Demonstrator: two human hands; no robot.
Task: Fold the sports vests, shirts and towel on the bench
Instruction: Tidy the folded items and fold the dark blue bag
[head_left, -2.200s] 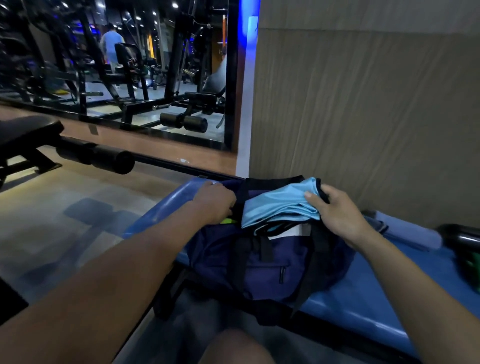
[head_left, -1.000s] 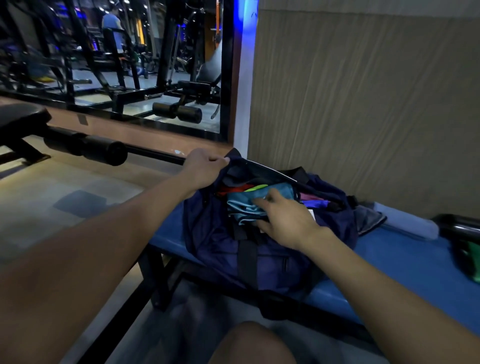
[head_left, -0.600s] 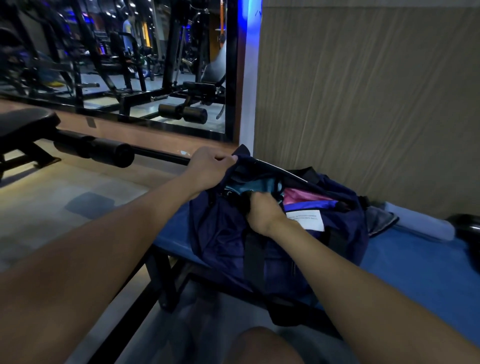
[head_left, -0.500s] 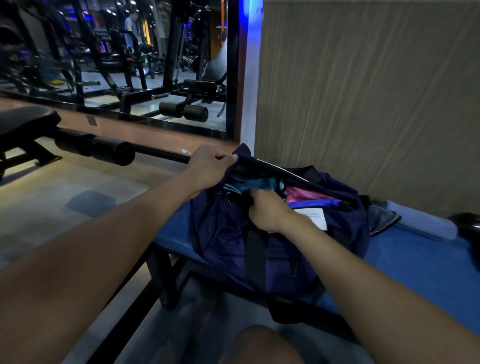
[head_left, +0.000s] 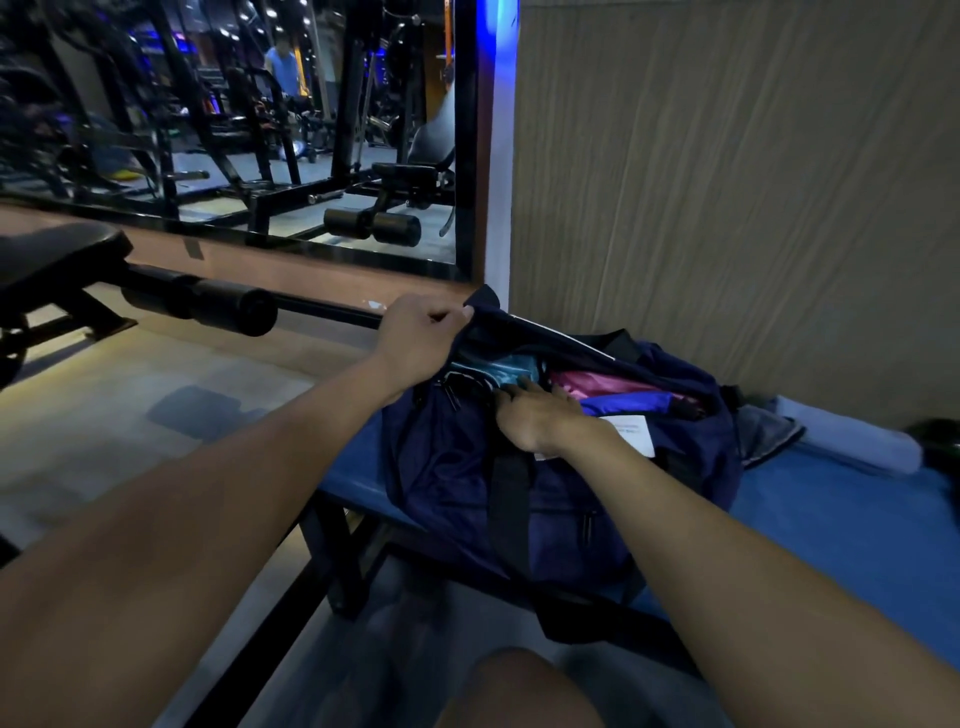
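Two hands at the navy bag on the blue table. Left hand pinches the raised bag flap. Right hand, fingers flat, presses the teal shirt just beyond its fingertips, inside the bag. Fabric likely light, limp, slick; best taken by a folded edge.

Only a white paper slip with a couple lines of tiny dark print, tucked in the navy gym bag mid-frame, right of centre. Way too blurry to read. No other readable text anywhere.
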